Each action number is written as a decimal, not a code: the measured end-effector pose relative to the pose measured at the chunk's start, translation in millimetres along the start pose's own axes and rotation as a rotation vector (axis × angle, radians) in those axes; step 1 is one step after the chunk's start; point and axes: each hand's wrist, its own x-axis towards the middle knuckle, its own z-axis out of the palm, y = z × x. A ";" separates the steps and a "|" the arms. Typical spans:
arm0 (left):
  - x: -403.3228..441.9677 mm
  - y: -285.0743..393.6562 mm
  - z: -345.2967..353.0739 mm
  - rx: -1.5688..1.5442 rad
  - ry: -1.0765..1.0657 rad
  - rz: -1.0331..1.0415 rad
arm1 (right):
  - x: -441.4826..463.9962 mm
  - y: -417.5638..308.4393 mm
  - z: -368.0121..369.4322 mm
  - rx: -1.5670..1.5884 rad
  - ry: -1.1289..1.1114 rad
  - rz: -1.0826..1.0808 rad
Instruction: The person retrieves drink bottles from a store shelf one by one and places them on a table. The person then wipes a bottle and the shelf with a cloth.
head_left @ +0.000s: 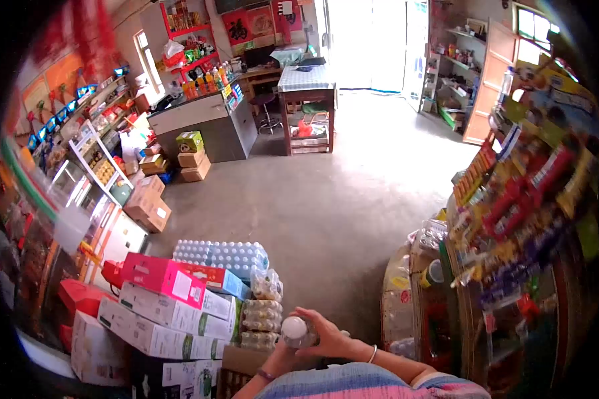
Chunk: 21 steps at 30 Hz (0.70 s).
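Close to my body at the bottom middle is a clear bottle with a round white cap, seen from above. My right hand curls round its far and right side, fingers bent over it. My left hand closes on its near left side, lower down, with the fingers partly hidden. Just left of my hands stand shrink-wrapped packs of bottles in a stack.
Piled cartons, with a pink box on top, stand at lower left beside a pack of blue-capped bottles. Snack shelves line the right. A counter and a cloth-covered table stand farther back on the concrete floor.
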 end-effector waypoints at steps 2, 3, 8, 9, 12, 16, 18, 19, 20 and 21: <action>35.2 8.5 -13.9 0.102 0.017 0.025 | 31.5 21.1 -28.1 0.013 -0.013 0.064; 51.8 8.5 -20.4 0.170 0.024 0.045 | 47.1 34.4 -41.3 -0.038 -0.028 0.069; 128.0 59.7 -46.1 0.080 0.233 -0.041 | 115.8 76.7 -85.6 -0.097 -0.092 0.103; 141.8 49.3 -54.1 0.307 0.262 0.096 | 128.4 87.9 -91.0 -0.069 -0.106 0.103; 192.6 30.0 -86.7 0.085 0.156 0.036 | 172.7 125.2 -107.9 -0.165 -0.205 0.159; 270.8 -10.4 -133.2 -0.285 0.189 0.106 | 250.3 175.3 -128.2 -0.214 -0.227 0.098; 315.8 -56.5 -159.1 -0.526 0.214 0.056 | 299.6 195.5 -139.8 -0.215 -0.233 0.089; 339.6 -57.1 -176.5 -0.688 0.207 -0.024 | 327.6 199.6 -145.9 -0.211 -0.236 0.086; 360.3 -56.1 -191.1 -0.551 0.238 0.051 | 356.6 200.7 -153.7 -0.220 -0.237 0.124; 381.6 -36.2 -208.2 -0.409 0.279 0.121 | 382.9 198.8 -160.1 -0.223 -0.237 0.167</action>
